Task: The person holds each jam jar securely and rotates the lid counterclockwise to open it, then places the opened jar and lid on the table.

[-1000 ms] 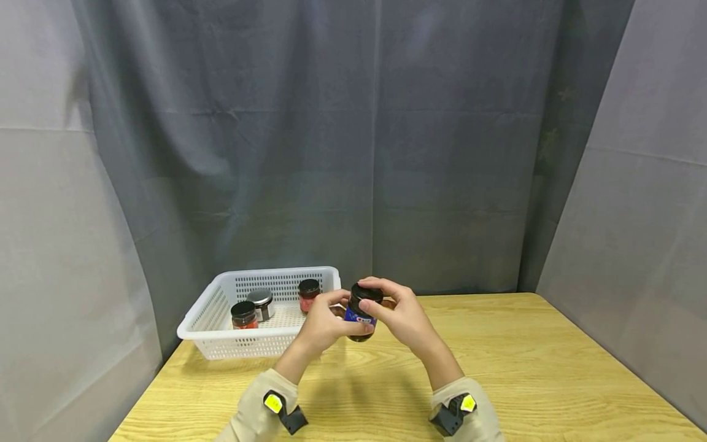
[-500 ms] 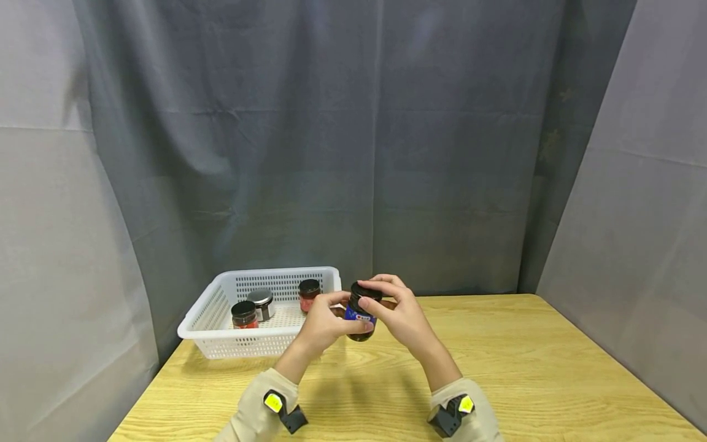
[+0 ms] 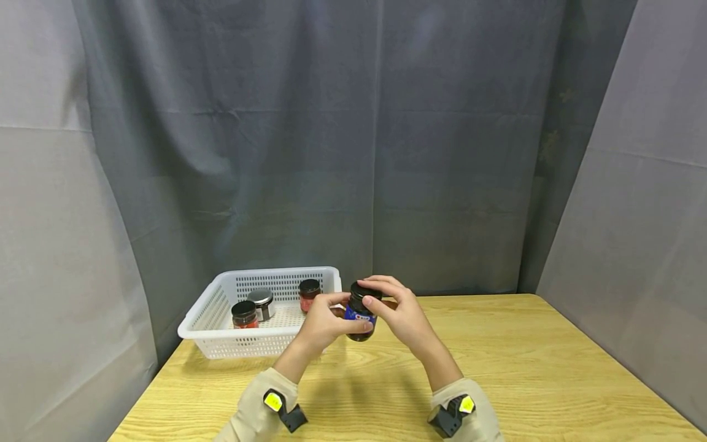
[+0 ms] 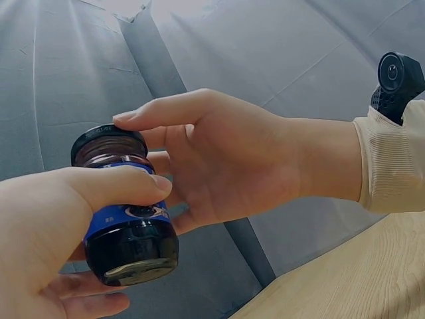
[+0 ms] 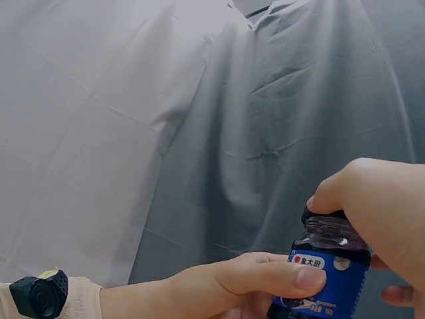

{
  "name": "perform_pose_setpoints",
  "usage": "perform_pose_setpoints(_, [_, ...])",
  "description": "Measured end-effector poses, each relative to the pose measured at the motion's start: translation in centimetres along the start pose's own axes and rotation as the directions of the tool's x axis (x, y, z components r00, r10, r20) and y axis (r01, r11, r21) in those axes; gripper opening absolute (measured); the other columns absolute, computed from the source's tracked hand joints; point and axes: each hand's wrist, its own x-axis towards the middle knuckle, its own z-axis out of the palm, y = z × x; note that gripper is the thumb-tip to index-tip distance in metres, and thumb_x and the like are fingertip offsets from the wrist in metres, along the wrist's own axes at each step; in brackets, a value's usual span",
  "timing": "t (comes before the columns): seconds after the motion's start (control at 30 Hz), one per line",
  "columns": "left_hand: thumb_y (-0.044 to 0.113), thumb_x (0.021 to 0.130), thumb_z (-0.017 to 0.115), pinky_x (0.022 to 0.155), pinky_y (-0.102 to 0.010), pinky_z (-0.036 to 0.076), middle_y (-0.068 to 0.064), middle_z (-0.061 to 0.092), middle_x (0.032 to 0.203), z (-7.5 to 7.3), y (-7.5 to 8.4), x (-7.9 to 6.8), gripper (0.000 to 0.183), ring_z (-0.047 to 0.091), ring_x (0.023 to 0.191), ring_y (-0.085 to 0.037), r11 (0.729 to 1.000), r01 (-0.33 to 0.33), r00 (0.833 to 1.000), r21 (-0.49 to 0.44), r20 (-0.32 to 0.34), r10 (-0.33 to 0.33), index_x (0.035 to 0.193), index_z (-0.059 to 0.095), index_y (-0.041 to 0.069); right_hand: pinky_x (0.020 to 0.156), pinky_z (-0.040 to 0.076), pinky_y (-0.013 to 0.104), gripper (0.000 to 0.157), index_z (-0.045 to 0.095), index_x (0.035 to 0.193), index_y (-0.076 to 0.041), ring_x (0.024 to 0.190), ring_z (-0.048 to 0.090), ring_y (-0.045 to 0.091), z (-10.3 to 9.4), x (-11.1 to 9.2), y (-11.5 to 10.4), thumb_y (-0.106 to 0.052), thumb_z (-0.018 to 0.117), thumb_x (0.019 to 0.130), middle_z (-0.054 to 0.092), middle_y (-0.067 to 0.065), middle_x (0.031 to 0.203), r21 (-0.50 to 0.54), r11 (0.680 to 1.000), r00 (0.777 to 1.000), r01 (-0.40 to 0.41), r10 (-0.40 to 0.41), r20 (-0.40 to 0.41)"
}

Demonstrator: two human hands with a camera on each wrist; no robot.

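Note:
Above the table, both hands hold a glass jar (image 3: pixel 360 330) of dark contents, with a blue label and a black lid (image 3: pixel 367 290). My left hand (image 3: pixel 322 322) grips the jar's body, thumb across the label in both wrist views. From the other side, my right hand (image 3: pixel 405 316) grips the lid, its thumb at the near edge and fingers over the top and far side. The left wrist view shows the jar (image 4: pixel 133 256) tilted slightly, its base clear of the table; the lid (image 5: pixel 324 216) is mostly covered by the hand in the right wrist view.
A white perforated plastic basket (image 3: pixel 243 347) stands at the left on the wooden table (image 3: pixel 530 368). Inside are two black-lidded jars with red labels, one near the front (image 3: pixel 245 315) and another (image 3: pixel 309 296) at right, plus a silver-lidded jar (image 3: pixel 261 303). Grey curtains (image 3: pixel 442 153) surround the table.
My right hand's fingers and thumb have shifted slightly around the lid, and another finger now shows behind the index finger. The left hand and jar have hardly moved.

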Motion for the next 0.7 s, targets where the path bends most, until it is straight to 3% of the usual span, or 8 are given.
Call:
perform_pose_setpoints(0.47, [0.010, 0.076, 0.092, 0.069, -0.033, 0.059, -0.007, 0.074, 0.101, 0.18, -0.20, -0.10, 0.051, 0.070, 0.084, -0.025, 1.000, 0.007, 1.000, 0.021, -0.026, -0.007, 0.123, 0.074, 0.001, 0.104, 0.045, 0.056, 0.030, 0.071, 0.129, -0.002, 0.136, 0.048, 0.034, 0.21, 0.03, -0.37, -0.006, 0.064, 0.101, 0.059, 0.015, 0.142, 0.023, 0.999, 0.999, 0.043, -0.043, 0.005])
perform_pose_setpoints(0.7, [0.015, 0.077, 0.093, 0.070, -0.034, 0.060, -0.008, 0.073, 0.102, 0.14, -0.24, -0.03, 0.052, 0.069, 0.085, -0.026, 1.000, 0.000, 1.000, 0.030, -0.016, 0.000, 0.124, 0.074, 0.004, 0.104, 0.045, 0.055, 0.029, 0.071, 0.128, -0.002, 0.133, 0.048, 0.035, 0.34, 0.01, -0.48, -0.011, 0.066, 0.102, 0.056, 0.016, 0.141, 0.037, 0.999, 1.000, 0.029, -0.028, -0.010])
